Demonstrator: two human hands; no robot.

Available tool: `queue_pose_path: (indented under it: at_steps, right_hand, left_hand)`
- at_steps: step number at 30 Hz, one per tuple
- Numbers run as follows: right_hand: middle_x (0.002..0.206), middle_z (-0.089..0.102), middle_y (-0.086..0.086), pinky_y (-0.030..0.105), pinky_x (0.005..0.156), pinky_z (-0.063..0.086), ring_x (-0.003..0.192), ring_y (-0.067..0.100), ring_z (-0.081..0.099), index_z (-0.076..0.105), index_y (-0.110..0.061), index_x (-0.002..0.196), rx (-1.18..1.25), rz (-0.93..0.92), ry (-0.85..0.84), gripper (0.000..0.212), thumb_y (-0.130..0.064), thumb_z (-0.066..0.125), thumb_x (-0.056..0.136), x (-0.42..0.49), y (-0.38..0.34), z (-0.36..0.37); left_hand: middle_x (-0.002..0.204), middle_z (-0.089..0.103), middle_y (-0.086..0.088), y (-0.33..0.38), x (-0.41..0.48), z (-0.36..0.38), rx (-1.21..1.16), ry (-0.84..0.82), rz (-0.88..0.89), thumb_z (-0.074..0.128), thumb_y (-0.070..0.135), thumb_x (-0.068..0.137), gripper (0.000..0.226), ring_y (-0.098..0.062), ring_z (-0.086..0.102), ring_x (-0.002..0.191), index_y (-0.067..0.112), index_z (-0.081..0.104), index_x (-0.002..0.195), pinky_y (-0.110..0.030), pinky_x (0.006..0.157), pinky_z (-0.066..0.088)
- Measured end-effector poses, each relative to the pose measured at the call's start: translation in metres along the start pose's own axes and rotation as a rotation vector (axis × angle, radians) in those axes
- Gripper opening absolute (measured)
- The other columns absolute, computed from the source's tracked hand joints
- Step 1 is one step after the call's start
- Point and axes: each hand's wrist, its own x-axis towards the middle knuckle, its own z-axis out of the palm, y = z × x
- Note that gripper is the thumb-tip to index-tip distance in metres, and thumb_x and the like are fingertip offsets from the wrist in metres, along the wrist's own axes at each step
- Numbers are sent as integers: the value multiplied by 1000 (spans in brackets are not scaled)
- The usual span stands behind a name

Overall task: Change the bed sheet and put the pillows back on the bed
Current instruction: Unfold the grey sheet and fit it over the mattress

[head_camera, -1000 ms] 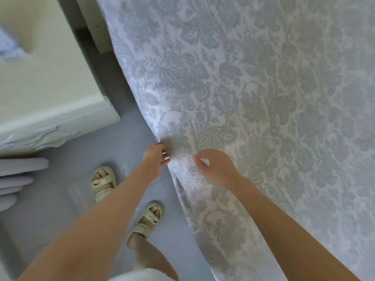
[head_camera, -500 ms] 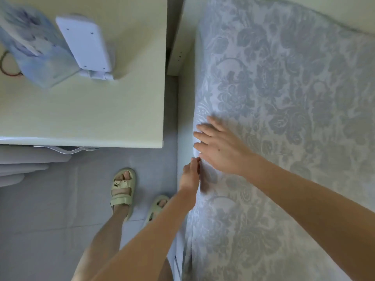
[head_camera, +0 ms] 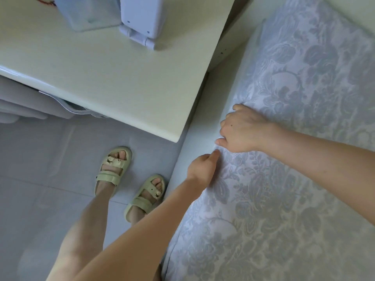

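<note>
Left hand (head_camera: 204, 169) comes first, low in the view, at the end of a bare forearm that crosses from the bottom edge. Its fingers are curled in, and one fingertip touches the edge of the sheet (head_camera: 284, 189). Whether it pinches the cloth between the fingers I cannot tell, because the palm side is hidden.

Just beyond it, very close but apart, is the right hand (head_camera: 243, 128). Its knuckles are bent and its fingers curl down over the same edge of the sheet, so it grips the cloth there. The fingertips are hidden under the hand, and the thumb points toward the left hand.

The sheet is pale with a grey-blue flower pattern. It lies spread over the top of the bed (head_camera: 205, 110) and fills the right side of the view. Its edge runs along the side of the bed, and a plain pale strip of the bed shows beside it.

To the left of the bed, the person stands on a grey tiled floor (head_camera: 40, 189) in two light green sandals (head_camera: 113, 169), one foot a little ahead of the other.

Farther away, a cream table (head_camera: 101, 67) stands near the bed, with a narrow gap between them. On it, at the top of the view, a white device (head_camera: 142, 15) stands just beside a pale blue box (head_camera: 87, 15).
</note>
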Motion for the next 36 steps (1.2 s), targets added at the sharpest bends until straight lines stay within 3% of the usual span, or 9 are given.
queue_pose_path:
  at_steps: [2, 4, 8, 13, 17, 21, 28, 31, 36]
  right_hand:
    - [104, 63, -5, 33, 101, 29, 101, 15, 52, 67, -20, 101, 1, -48, 25, 54, -48, 20, 99, 4, 3, -4]
    - [103, 60, -7, 32, 101, 30, 102, 14, 51, 67, -22, 99, 25, -41, 46, 56, -50, 19, 98, -5, 10, -3]
    - [109, 58, -6, 37, 109, 24, 109, 13, 51, 64, -26, 111, -10, 42, 68, 64, -62, 14, 93, -10, 19, -2]
    - [123, 56, -3, 40, 113, 17, 119, 15, 49, 56, -23, 124, -32, 96, 19, 64, -65, 19, 92, 6, 30, -15]
    - [122, 58, -1, 45, 112, 18, 117, 18, 50, 60, -25, 120, -65, 104, -9, 72, -69, 14, 88, 15, 41, -15]
    - [113, 64, 5, 48, 108, 24, 112, 27, 54, 68, -24, 104, -39, 128, -192, 100, -79, -8, 70, 43, 49, -17]
    - [137, 52, 9, 38, 108, 24, 131, 28, 40, 55, -19, 129, -93, 158, -407, 85, -74, 6, 87, 54, 44, -20]
    - [140, 49, 9, 43, 107, 26, 131, 32, 40, 52, -18, 132, -53, 205, -453, 85, -74, 6, 88, 55, 42, -31]
    - [99, 59, 9, 38, 87, 36, 104, 28, 52, 57, -13, 82, 126, 175, -174, 71, -68, 13, 92, 42, 33, -45]
  left_hand:
    - [76, 57, -1, 1, 2, -2, -81, -38, -49, 35, 54, 93, 51, -20, 53, 73, 11, 56, 75, -27, 69, 41]
    - [99, 69, -4, 3, -3, 7, -196, -162, -84, 36, 56, 93, 53, -20, 64, 91, 13, 66, 103, -26, 78, 49]
    - [111, 67, 2, -7, -6, 10, -223, -221, -111, 29, 66, 91, 61, -14, 63, 101, 22, 64, 117, -25, 87, 49]
    - [122, 55, 10, 3, 4, -3, -199, -307, -141, 16, 70, 90, 65, -11, 48, 120, 31, 55, 124, -27, 108, 29]
    - [137, 50, 9, 4, 18, -10, -166, -394, -197, 9, 81, 81, 88, -12, 45, 127, 26, 46, 139, -31, 112, 27]
    - [128, 60, -7, -7, 31, -23, -330, -444, -303, 8, 83, 79, 103, -25, 54, 121, 8, 53, 132, -40, 112, 33]
    - [103, 67, -8, -8, 22, -33, -302, -199, -191, 18, 70, 90, 74, -26, 63, 95, 16, 67, 103, -41, 101, 46]
    - [109, 65, -5, -15, 13, -28, -355, -196, -152, 20, 62, 95, 65, -22, 61, 98, 18, 65, 108, -35, 99, 45]
    - [127, 59, 3, -25, 17, -9, -283, -320, -239, 17, 71, 90, 75, -16, 52, 119, 20, 61, 122, -33, 112, 31]
